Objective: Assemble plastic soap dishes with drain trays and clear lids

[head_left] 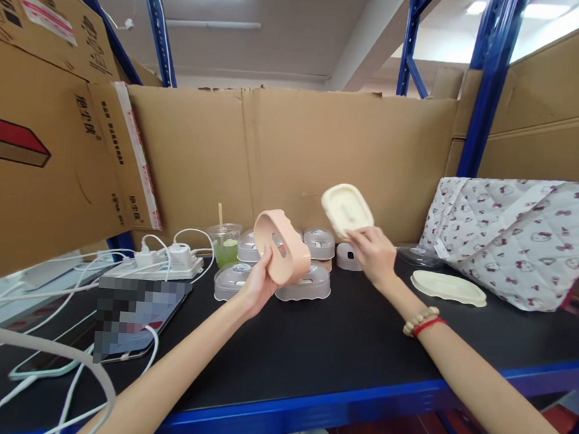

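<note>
My left hand (258, 288) is closed on a peach-coloured plastic shell (293, 257) with an oval opening, raised above the black shelf. To its right, my right hand (374, 254) pinches the lower edge of a cream oval plate (346, 209), held up before the cardboard. The shell and the plate are apart. Behind and below the shell stand several translucent covered containers, among them one at the left (229, 281) and one at the back (319, 243). A small pale shell (349, 256) lies below the plate. Another cream piece (448, 288) rests on the shelf at the right.
On the left are a phone (145, 326), white cables and a power strip (185, 269). A green drink cup (226, 245) stands at the back. A patterned quilted bag (523, 242) sits at the right. Cardboard (295, 150) walls the back; a blue rail (305, 405) edges the shelf.
</note>
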### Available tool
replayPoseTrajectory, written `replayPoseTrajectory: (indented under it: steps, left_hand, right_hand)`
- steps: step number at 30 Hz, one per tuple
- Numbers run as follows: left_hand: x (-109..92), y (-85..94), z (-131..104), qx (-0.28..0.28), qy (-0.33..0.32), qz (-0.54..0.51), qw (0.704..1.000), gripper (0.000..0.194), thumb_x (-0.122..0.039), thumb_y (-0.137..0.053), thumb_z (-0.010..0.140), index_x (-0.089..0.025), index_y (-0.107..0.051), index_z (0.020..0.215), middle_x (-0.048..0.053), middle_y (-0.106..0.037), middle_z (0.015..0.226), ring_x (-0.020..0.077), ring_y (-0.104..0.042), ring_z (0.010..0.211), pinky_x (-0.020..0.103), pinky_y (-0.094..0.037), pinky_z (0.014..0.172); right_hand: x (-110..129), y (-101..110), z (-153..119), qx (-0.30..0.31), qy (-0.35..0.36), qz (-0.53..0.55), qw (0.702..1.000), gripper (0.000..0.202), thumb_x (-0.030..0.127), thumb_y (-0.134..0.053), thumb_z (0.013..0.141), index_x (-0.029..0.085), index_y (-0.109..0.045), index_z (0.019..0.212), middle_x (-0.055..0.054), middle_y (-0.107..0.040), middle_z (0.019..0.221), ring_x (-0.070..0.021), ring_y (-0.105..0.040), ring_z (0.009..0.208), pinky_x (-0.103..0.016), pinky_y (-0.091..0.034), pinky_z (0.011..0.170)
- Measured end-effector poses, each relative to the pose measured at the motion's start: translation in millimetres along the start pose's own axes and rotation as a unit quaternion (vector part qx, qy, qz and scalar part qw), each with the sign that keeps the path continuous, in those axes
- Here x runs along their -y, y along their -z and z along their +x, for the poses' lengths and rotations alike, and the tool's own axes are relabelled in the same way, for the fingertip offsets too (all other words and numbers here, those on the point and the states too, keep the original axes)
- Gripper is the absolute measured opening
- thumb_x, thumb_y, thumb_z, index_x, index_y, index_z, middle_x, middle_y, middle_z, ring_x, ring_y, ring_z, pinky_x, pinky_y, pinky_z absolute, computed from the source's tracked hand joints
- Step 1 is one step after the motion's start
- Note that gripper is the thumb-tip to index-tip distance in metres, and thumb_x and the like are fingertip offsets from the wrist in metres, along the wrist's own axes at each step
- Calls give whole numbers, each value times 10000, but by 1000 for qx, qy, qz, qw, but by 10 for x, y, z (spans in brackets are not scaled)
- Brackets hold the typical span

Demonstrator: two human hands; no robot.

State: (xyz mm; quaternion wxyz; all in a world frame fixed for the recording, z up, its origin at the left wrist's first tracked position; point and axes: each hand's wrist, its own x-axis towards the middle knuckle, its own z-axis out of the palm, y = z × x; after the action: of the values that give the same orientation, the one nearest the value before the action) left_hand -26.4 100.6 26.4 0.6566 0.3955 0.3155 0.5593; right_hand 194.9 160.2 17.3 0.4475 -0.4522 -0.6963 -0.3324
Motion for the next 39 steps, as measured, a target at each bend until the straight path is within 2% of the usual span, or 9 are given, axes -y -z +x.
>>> replayPoseTrajectory:
  steps: [4, 6, 11, 15, 19, 26, 30, 34, 39]
  left_hand:
    - [-2, -1, 39, -33, -47, -77, 995, 434, -380, -277, 993, -159, -425, 1336, 81, -567, 1122, 145, -606, 881, 206, -514, 726]
    - [-42, -8, 38, -64, -43, -92, 993, 447, -389, -269, 994, -134, -454, 1312, 85, -587, 1076, 136, -609, 802, 196, -511, 663]
    - [-73, -25, 7, -120, -56, -59, 989, 323, -301, -403, 966, -137, -543, 1207, 59, -612, 1002, 109, -602, 704, 159, -482, 584]
    - [50, -24, -13, -87, -77, 27, 993, 265, -286, -606, 853, -96, -623, 1038, 81, -623, 918, 149, -609, 746, 189, -496, 654]
    - [105, -22, -27, -65, -53, 69, 994, 291, -249, -688, 759, -105, -629, 1004, 79, -625, 898, 175, -608, 820, 197, -499, 691]
    - [7, 52, 7, 0, -10, 120, 993, 375, -206, -657, 689, -129, -587, 1049, 65, -615, 859, 157, -597, 679, 206, -491, 584]
    - [26, 88, 35, 7, -33, 138, 990, 389, -234, -697, 633, -98, -581, 978, 47, -580, 710, 122, -544, 549, 168, -435, 477]
    - [29, 48, 18, -40, -31, 84, 995, 266, -188, -634, 653, -91, -575, 893, 48, -587, 727, 118, -547, 559, 166, -448, 484]
    - [-48, -32, -35, -117, 15, 10, 993, 280, -173, -501, 723, -84, -581, 976, 52, -593, 692, 140, -556, 534, 199, -461, 487]
  right_hand:
    - [534, -40, -55, -44, 224, 138, 964, 303, 212, -396, 917, 253, -674, 805, -24, -656, 788, -143, -594, 787, -286, -497, 741]
    - [700, -37, -114, -52, 260, 211, 941, 273, 195, -403, 912, 258, -661, 848, -17, -654, 849, -131, -605, 833, -298, -503, 807]
    - [761, -10, -175, -52, 40, 402, 913, 376, 368, -562, 798, 219, -547, 1143, -115, -549, 1116, -209, -560, 1033, -368, -529, 799]
    - [750, -24, -140, 108, -174, 560, 803, 710, 488, -628, 696, 195, -387, 1296, -159, -515, 1221, -239, -603, 974, -371, -551, 726]
    - [775, -39, -131, 217, -230, 627, 712, 583, 462, -692, 632, 156, -526, 1101, -102, -652, 988, -217, -642, 863, -329, -547, 724]
    - [685, -42, -109, 234, -280, 659, 658, 634, 456, -719, 606, 181, -507, 1136, -50, -683, 807, -194, -657, 679, -283, -533, 540]
    - [683, -30, -61, 218, -283, 655, 666, 617, 479, -727, 581, 189, -546, 1095, -41, -680, 789, -185, -644, 646, -284, -526, 524]
    - [547, -70, 30, 173, -337, 587, 716, 494, 539, -553, 704, 186, -557, 1049, -57, -661, 846, -154, -615, 587, -280, -495, 491]
    - [-134, -91, 36, 17, -380, 250, 891, 301, 315, -492, 722, 192, -554, 989, -75, -627, 970, -201, -608, 786, -375, -478, 729]
